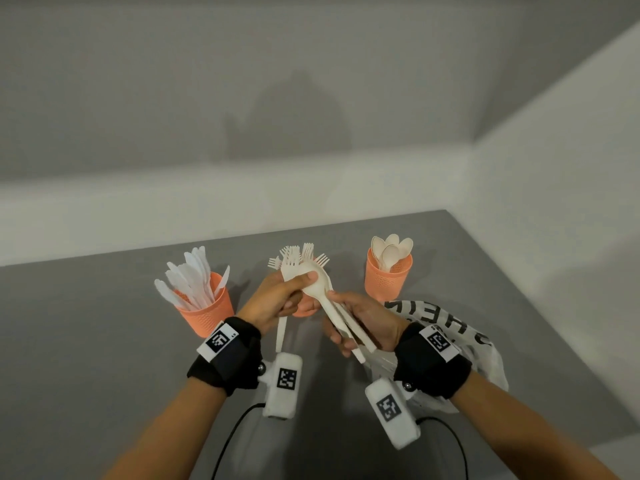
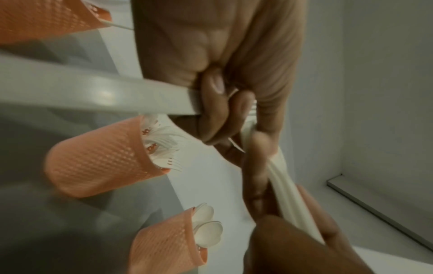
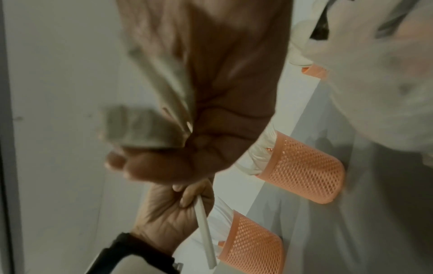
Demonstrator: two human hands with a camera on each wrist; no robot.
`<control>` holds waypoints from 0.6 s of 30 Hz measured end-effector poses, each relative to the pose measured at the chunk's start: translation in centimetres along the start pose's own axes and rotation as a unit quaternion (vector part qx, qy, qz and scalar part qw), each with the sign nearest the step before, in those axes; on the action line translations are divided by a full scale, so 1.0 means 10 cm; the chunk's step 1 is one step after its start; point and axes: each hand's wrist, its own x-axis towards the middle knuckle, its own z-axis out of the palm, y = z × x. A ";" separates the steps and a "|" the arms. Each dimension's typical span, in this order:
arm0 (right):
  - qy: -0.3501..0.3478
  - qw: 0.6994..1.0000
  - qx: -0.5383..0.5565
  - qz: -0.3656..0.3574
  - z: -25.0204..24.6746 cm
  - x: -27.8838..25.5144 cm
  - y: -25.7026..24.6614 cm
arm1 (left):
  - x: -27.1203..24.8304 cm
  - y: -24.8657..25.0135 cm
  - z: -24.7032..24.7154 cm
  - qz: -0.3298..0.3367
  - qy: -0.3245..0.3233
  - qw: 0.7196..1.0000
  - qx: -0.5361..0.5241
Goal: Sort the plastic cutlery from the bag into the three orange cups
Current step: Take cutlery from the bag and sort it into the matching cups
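Head view shows your right hand (image 1: pixel 360 323) wrapped around the handles of a small bundle of white cutlery (image 1: pixel 332 306), held above the table (image 1: pixel 104 323); your left hand (image 1: pixel 277 299) pinches the bowl end of a spoon (image 1: pixel 313 273) from that bundle, with another handle (image 1: pixel 281 336) hanging below its palm; the step in hand looks like separating one piece from the rest; ease your right fingers just enough for one handle to slide, and draw along its length, not sideways, so the others stay put. The fork cup (image 1: pixel 304 308) stands right behind your hands, mostly hidden; the knife cup (image 1: pixel 207 311) is to the left, the spoon cup (image 1: pixel 388 277) to the right, near the bag (image 1: pixel 478 355); the wall is close on the right, so carry the spoon high over the rim; open table lies to the left and near you.
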 end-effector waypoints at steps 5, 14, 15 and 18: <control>0.104 0.989 -0.094 -0.046 -0.03 0.01 -0.32 | 0.09 0.35 0.21 0.093 0.043 0.991 0.082; 0.283 0.928 -0.143 -0.197 -0.31 -0.04 -0.78 | 0.35 0.72 0.52 0.143 0.103 0.981 0.076; 0.316 0.917 -0.124 -0.209 -0.40 -0.06 -0.84 | 0.38 0.77 0.44 0.133 0.112 0.984 0.035; 0.422 0.864 -0.075 -0.265 -0.72 -0.16 -1.02 | 0.47 0.88 0.13 0.187 0.179 0.965 -0.028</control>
